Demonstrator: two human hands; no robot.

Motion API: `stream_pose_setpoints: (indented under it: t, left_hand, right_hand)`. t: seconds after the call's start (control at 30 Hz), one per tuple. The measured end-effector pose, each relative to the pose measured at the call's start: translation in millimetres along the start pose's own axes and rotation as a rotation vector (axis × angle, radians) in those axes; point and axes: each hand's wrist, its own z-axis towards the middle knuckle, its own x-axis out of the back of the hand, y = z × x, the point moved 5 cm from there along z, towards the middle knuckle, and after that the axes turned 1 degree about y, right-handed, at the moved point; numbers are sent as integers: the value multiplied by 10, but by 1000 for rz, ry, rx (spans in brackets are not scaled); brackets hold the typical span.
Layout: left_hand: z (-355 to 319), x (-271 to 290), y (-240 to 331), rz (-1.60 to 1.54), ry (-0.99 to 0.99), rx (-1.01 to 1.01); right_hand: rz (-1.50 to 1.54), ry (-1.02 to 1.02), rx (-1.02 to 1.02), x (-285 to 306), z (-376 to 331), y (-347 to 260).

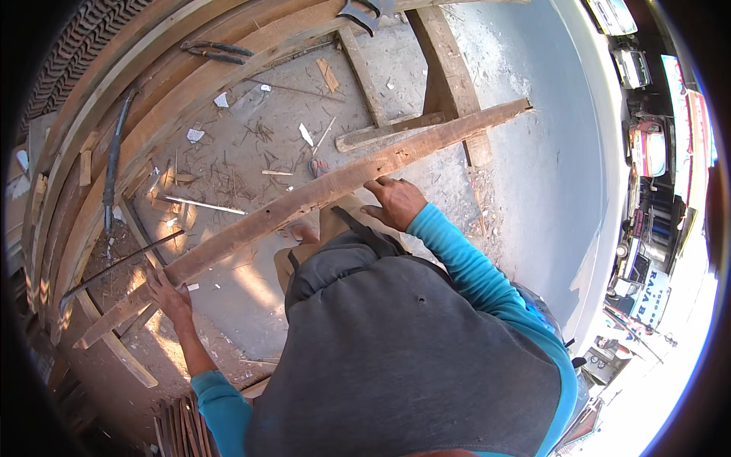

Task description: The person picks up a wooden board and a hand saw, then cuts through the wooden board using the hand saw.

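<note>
A long, weathered wooden plank [304, 194] lies slantwise across the view, from lower left to upper right. Dark holes and a ragged far end mark its face. Near its left end, my left hand [173, 303] grips the edge, with fingers reaching onto the wood. My right hand [397, 203] holds the near edge right of the middle; its fingertips meet the wood and part of the grip is hidden. Beneath the right part of the plank stands a thick timber support [478, 145]. Its left part crosses a wooden frame [114, 346] on the ground.
Stacked boards [160, 114] curve along the left, with pincers [217, 52] and a long dark bar tool [116, 156] on them. A bent metal rod [122, 263] lies near the plank's left end. Wood scraps and nails litter the concrete floor [259, 160]. Vehicles stand far right.
</note>
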Motion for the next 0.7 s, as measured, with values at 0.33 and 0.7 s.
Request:
stream_pose_setpoints:
  t: [0.33, 0.7]
  left_hand:
    - [145, -320, -345, -31, -74, -118]
    - [-306, 35, 1402, -213, -168, -235]
  right_hand:
    - [331, 90, -170, -226, -199, -63]
    - [-100, 889, 98, 1405, 1846, 747]
